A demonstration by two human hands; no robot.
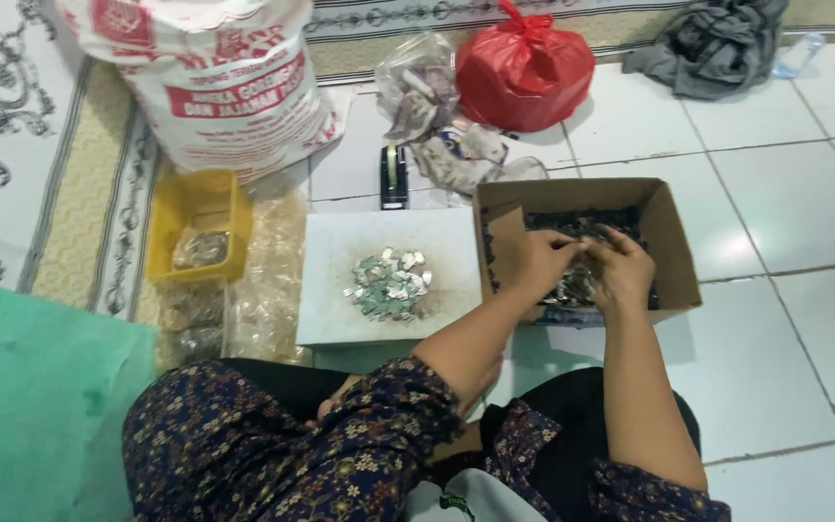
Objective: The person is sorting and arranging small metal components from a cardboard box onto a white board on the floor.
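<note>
Working both hands inside the cardboard box [669,232]: left hand [533,259] and right hand [620,271] pinching small dark pieces [582,224] together. Risking dropped bits scattering onto the floor tiles [785,319], or knocking the silvery pile [390,284] off the white board [331,290].

— How are the arms placed?

— Both forearms are stretched forward from near to far, bare below rolled dark flowered sleeves, and are drawn toward each other at the wrists.

— And the hands?

— The left hand [532,259] and right hand [620,271] are held close together, backs turned up, fingers curled down. Their grip cannot be made out.
</note>
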